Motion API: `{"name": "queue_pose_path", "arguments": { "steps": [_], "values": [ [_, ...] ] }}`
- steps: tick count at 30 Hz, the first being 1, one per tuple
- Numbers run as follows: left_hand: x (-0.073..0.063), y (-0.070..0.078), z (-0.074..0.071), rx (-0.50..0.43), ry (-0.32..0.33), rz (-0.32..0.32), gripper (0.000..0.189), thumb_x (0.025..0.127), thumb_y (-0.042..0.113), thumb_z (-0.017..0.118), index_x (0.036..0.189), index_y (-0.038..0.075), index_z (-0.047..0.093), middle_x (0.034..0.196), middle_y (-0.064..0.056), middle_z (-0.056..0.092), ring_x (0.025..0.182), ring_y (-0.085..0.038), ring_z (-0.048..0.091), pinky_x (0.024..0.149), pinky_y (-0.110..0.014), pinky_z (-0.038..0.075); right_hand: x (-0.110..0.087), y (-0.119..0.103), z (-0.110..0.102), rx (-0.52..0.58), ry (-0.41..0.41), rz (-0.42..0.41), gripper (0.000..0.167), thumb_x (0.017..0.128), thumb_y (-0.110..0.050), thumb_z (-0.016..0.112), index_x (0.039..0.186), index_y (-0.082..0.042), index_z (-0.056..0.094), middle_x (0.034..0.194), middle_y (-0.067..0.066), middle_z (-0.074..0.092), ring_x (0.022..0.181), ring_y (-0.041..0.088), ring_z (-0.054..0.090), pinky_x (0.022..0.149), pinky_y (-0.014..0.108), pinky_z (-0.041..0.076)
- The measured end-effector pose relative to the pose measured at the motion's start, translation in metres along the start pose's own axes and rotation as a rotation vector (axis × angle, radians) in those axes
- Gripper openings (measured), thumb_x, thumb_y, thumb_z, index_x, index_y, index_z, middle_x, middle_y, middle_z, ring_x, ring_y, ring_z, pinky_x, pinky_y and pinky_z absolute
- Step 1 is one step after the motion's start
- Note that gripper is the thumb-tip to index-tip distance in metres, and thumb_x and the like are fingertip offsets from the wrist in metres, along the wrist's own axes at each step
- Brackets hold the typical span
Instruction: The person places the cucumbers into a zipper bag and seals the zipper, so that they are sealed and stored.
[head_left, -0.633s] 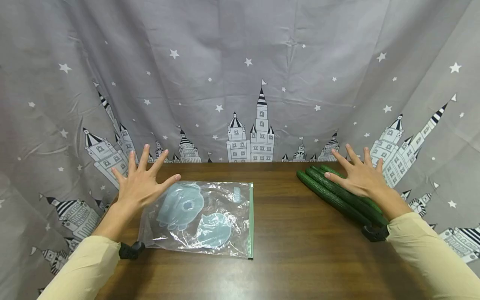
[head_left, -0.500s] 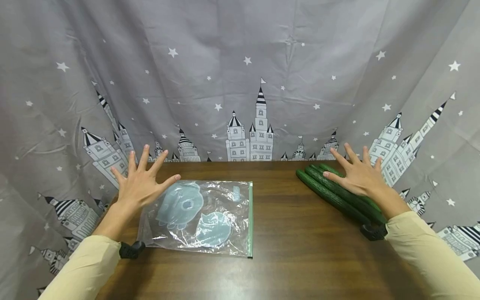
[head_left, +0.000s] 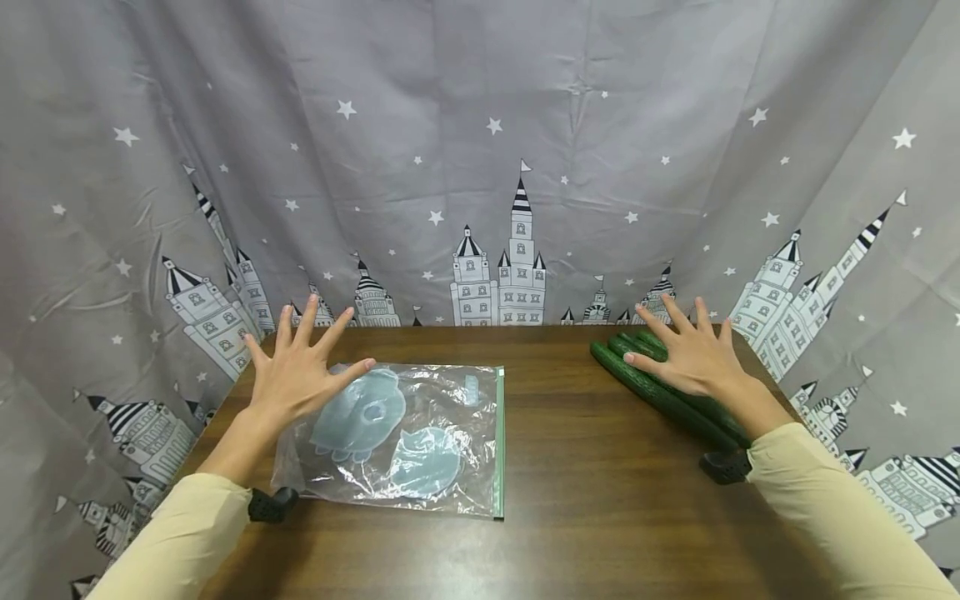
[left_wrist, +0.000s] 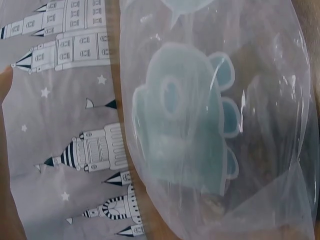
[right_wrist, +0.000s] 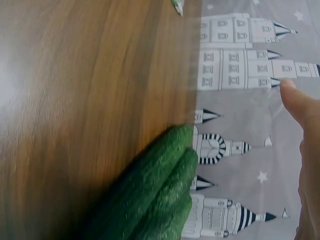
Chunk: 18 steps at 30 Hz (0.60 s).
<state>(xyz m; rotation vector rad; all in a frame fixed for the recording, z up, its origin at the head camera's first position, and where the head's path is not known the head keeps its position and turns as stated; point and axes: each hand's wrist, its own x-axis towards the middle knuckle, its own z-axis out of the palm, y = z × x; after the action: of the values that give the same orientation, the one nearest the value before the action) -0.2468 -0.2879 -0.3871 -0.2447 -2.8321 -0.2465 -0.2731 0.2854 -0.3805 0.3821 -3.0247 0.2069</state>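
Observation:
My left hand (head_left: 294,375) hovers with fingers spread over the left end of a clear plastic zip bag (head_left: 465,450). Pale blue shapes are printed on the bag, and a green strip runs along its right edge; in the left wrist view the bag (left_wrist: 270,150) fills much of the picture. On the other side, my right hand (head_left: 693,358) is held with spread fingers above several long green cucumbers (head_left: 645,385), partly covering them. The right wrist view shows the cucumbers' ends (right_wrist: 155,175) side by side, apart from the thumb (right_wrist: 295,100). Neither hand holds anything.
Bag and cucumbers lie on a brown wooden table (head_left: 555,467), with a stretch of tabletop between them. Behind and at both sides hangs a grey curtain (head_left: 420,100) printed with stars and castles. Both wrists carry small black devices (head_left: 273,505).
Both hands have shifted slightly inward, the left one to the right and the right one to the left, with fingers still spread. The bag and cucumbers lie where they were.

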Motion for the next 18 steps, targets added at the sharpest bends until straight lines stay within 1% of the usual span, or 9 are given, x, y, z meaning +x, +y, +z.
{"name": "queue_pose_path", "arguments": {
  "steps": [4,8,13,15,18],
  "values": [
    [-0.002,0.011,0.001,-0.005,-0.020,0.012,0.090,0.091,0.081,0.048,0.166,0.042,0.016,0.172,-0.005,-0.011,0.152,-0.048,-0.012,0.098,-0.081,-0.024,0.007,-0.014,0.007,-0.008,-0.014,-0.031,0.090,0.095,-0.078,0.044,0.167,-0.030,0.018,0.172,0.016,0.004,0.150,0.056,-0.008,0.106,0.085,-0.007],
    [-0.006,0.024,0.005,-0.036,-0.043,0.027,0.090,0.091,0.081,0.048,0.166,0.042,0.017,0.172,-0.005,-0.010,0.153,-0.045,-0.013,0.101,-0.079,-0.023,0.017,-0.031,0.018,-0.006,-0.032,-0.073,0.089,0.095,-0.078,0.043,0.167,-0.031,0.020,0.172,0.014,0.005,0.151,0.053,-0.008,0.108,0.084,-0.006],
    [-0.013,0.038,0.015,-0.067,-0.054,0.064,0.091,0.090,0.079,0.052,0.166,0.042,0.019,0.173,-0.005,-0.007,0.154,-0.045,-0.007,0.102,-0.082,-0.017,0.029,-0.052,0.036,0.017,-0.040,-0.128,0.087,0.095,-0.076,0.047,0.166,-0.032,0.024,0.172,0.013,0.010,0.152,0.051,-0.003,0.109,0.083,-0.003],
    [-0.016,0.044,0.021,-0.075,-0.058,0.079,0.091,0.090,0.079,0.053,0.166,0.041,0.021,0.173,-0.005,-0.005,0.154,-0.046,-0.005,0.103,-0.084,-0.014,0.033,-0.060,0.043,0.038,-0.033,-0.150,0.085,0.095,-0.074,0.050,0.166,-0.031,0.027,0.172,0.013,0.013,0.153,0.051,0.001,0.110,0.083,-0.002],
    [-0.019,0.052,0.029,-0.092,-0.077,0.097,0.091,0.090,0.079,0.053,0.166,0.039,0.022,0.173,-0.005,-0.005,0.154,-0.046,-0.004,0.104,-0.084,-0.011,0.038,-0.071,0.056,0.067,-0.035,-0.195,0.083,0.095,-0.073,0.051,0.165,-0.032,0.030,0.172,0.010,0.014,0.153,0.048,0.003,0.111,0.082,0.001]
  ]
}}
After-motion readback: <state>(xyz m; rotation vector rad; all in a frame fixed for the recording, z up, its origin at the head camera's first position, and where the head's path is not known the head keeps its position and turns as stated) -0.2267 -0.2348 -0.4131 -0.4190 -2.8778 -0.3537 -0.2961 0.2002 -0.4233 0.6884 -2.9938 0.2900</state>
